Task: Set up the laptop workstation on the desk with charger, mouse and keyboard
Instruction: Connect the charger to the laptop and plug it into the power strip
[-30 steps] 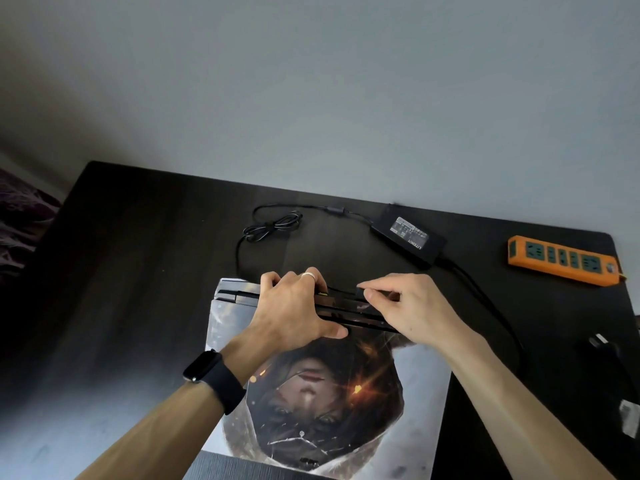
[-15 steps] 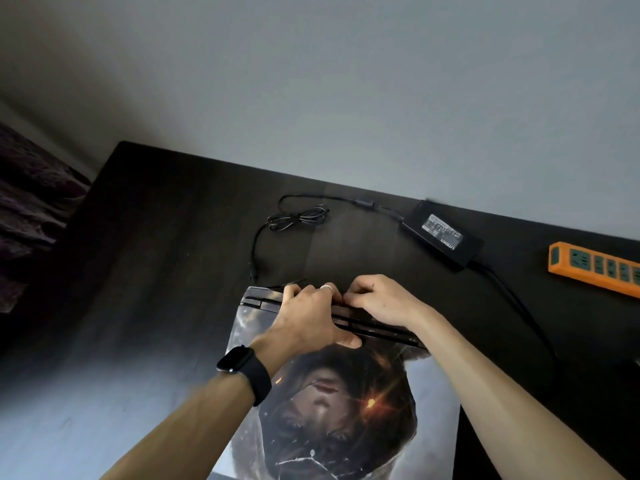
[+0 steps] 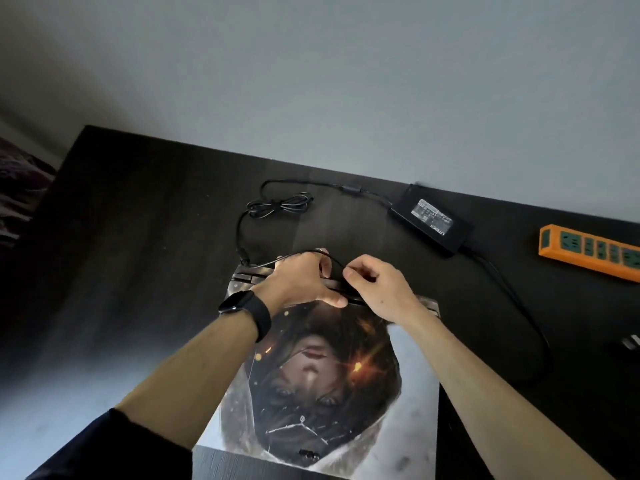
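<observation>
A closed laptop (image 3: 329,393) with a portrait print on its lid lies on the black desk (image 3: 138,237) in front of me. My left hand (image 3: 298,282), with a black watch on the wrist, grips the laptop's rear edge, thumb on the lid. Just right of it, my right hand (image 3: 381,289) pinches the thin black charger cable (image 3: 280,206), which arcs over my left hand's fingers. The cable's coiled part lies behind the laptop and runs to the black charger brick (image 3: 433,218) at the back right. No mouse or keyboard can be identified.
An orange power strip (image 3: 588,249) lies at the far right of the desk. The brick's thicker cord (image 3: 519,299) loops down the right side toward a dark object (image 3: 630,344) at the frame edge. A grey wall stands behind the desk; dark bedding (image 3: 17,188) lies to the left.
My right hand has left the laptop's rear edge and now pinches the thin cable, raised in an arc over my left hand. My left hand stays on the laptop's rear edge.
</observation>
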